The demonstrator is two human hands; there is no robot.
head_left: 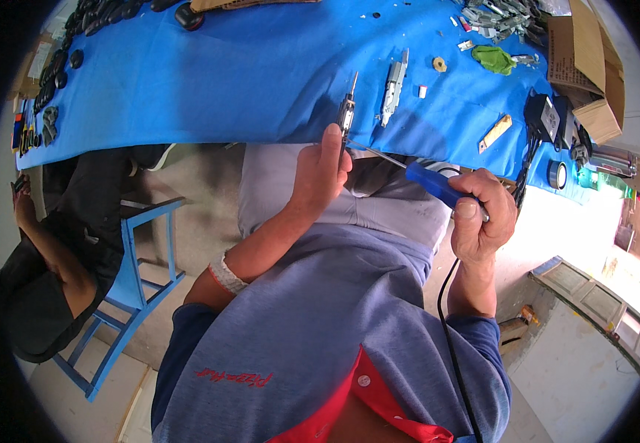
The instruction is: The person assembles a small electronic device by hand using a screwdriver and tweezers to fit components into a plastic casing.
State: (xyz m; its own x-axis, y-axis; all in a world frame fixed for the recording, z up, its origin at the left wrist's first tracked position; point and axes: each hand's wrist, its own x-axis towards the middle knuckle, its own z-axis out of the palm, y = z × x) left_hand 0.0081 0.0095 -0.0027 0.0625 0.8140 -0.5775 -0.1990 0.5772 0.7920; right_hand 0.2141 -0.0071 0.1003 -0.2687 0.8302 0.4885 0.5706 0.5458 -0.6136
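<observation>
My left hand (325,168) is closed around a slim dark-and-silver mechanism (346,114), held upright at the table's front edge with a thin rod pointing away from me. In my right hand (484,214) is a screwdriver (436,186), gripped by its blue handle. Its thin shaft points left toward the lower end of the mechanism, by my left fingers; whether the tip touches cannot be made out. A grey metal mechanism (394,88) lies on the blue cloth (261,81) just beyond, beside a small white piece (422,91) and a tan ring (439,64).
At the right lie a tan-handled tool (495,134), black boxes with cables (543,118), a green cloth (493,59), heaped metal parts (501,18) and a cardboard box (578,55). Black rounded objects (76,59) line the far left. A person (61,258) sits left, near a blue chair (134,258).
</observation>
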